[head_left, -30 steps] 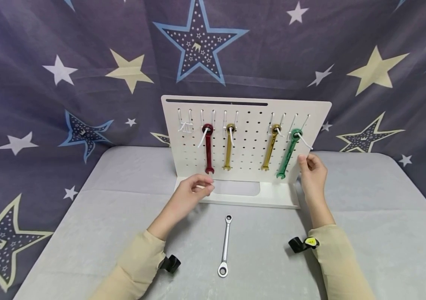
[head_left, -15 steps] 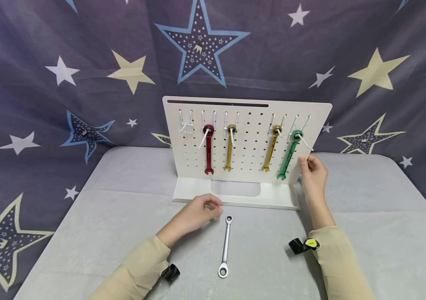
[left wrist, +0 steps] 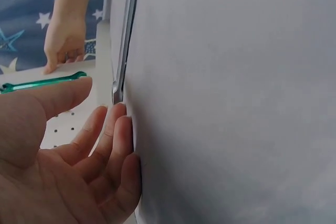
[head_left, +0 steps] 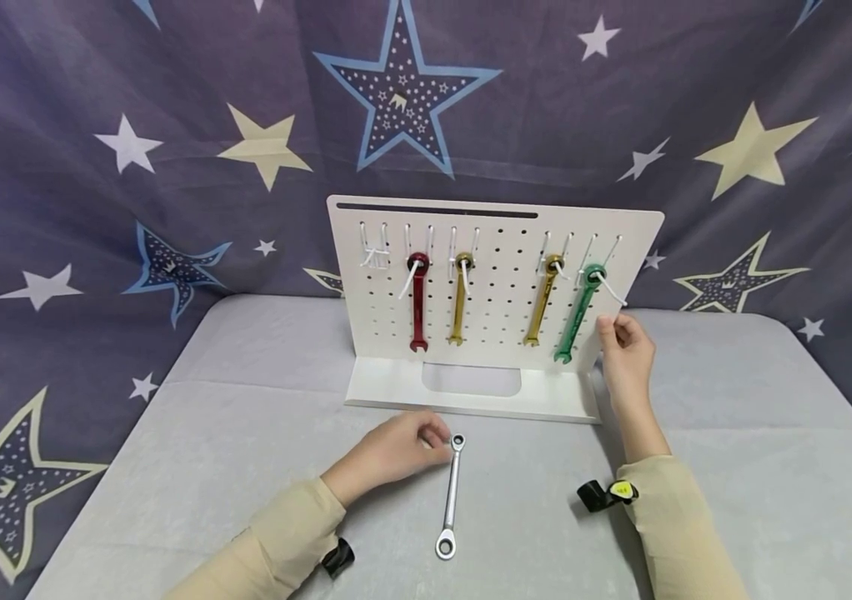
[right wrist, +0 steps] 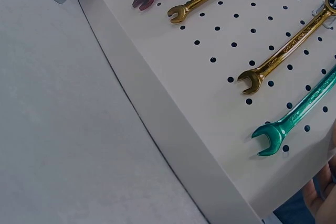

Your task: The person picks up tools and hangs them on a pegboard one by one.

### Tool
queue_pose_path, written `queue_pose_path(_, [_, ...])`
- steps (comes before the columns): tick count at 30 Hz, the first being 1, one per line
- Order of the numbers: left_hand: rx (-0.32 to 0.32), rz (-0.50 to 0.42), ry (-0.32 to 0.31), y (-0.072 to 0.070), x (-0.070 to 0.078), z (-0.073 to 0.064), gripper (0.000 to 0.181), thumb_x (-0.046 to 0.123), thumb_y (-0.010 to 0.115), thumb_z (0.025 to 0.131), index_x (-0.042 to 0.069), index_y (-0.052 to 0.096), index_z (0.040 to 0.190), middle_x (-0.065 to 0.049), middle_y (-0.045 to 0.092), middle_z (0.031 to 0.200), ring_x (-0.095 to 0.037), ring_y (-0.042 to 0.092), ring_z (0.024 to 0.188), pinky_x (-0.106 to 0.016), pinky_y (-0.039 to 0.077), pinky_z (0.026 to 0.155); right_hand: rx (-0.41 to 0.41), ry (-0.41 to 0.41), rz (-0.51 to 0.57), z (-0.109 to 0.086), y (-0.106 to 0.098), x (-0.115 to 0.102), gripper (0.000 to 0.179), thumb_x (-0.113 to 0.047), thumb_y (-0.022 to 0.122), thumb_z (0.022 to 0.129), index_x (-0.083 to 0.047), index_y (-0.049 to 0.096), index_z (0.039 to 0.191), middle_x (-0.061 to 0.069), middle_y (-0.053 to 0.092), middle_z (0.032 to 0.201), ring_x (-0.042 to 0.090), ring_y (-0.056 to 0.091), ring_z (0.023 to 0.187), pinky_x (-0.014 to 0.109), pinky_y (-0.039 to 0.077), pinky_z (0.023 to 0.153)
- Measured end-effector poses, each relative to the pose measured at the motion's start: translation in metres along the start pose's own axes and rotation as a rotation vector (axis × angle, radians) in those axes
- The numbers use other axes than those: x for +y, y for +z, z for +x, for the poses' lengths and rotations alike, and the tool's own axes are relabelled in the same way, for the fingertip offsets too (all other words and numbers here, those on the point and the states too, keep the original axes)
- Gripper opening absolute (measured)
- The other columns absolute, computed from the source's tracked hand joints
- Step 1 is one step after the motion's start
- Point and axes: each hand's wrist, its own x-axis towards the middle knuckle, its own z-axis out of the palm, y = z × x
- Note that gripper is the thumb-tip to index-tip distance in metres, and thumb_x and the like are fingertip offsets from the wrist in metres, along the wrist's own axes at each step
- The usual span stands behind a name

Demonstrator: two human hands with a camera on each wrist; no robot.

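A silver double-ended ratchet wrench (head_left: 452,493) lies lengthwise on the table in front of a white pegboard (head_left: 497,292). My left hand (head_left: 402,448) is at the wrench's far ring end, thumb and fingers apart. In the left wrist view, the fingertips of my left hand (left wrist: 79,156) are close by one end of the wrench (left wrist: 126,35); whether they touch it is unclear. My right hand (head_left: 630,358) grips the pegboard's right edge, thumb in front and fingers behind. Beside it hangs a green wrench (head_left: 578,321).
A red wrench (head_left: 418,308) and two gold wrenches, one left (head_left: 458,308) and one right (head_left: 542,304), hang from white hooks. The leftmost hook (head_left: 375,257) bears no wrench. The board's base (head_left: 388,385) has a cutout. A starry curtain (head_left: 171,83) stands behind the table.
My left hand has come down from the board's base toward me and slightly right, reaching the silver wrench's far end. The right hand stays on the board's edge.
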Motion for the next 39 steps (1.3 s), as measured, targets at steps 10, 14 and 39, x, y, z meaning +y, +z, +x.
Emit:
queue_pose_path(10, [0.007,0.15,0.005,0.007,0.007,-0.004,0.019,0.029,0.082,0.08,0.017,0.067,0.085,0.014,0.059,0.073,-0.003,0.052,0.066,-0.026,0.043,0.064,0.0,-0.006,0.0,-0.002,0.0,0.002,0.027,-0.028,0.063,0.098,-0.001,0.06,0.102,-0.022,0.057,0.08,0.002,0.054,0.082,0.013,0.044,0.07])
queue_pose_path(14, [0.003,0.215,0.002,0.012,0.01,-0.004,0.022,0.029,0.083,0.079,0.018,0.065,0.083,0.012,0.057,0.072,-0.005,0.05,0.065,-0.027,0.041,0.06,0.002,-0.007,-0.007,-0.003,0.0,0.004,0.027,-0.027,0.062,0.099,-0.001,0.06,0.102,-0.022,0.057,0.079,0.002,0.053,0.082,0.013,0.044,0.071])
queue_pose_path(39, [-0.016,0.243,0.002,-0.001,0.005,-0.008,0.02,0.002,0.075,0.077,0.014,0.069,0.091,0.01,0.062,0.079,-0.006,0.053,0.07,-0.029,0.044,0.064,0.015,-0.021,0.003,-0.001,0.002,0.003,0.03,-0.024,0.063,0.098,0.005,0.06,0.105,-0.016,0.058,0.084,0.002,0.054,0.082,0.014,0.043,0.07])
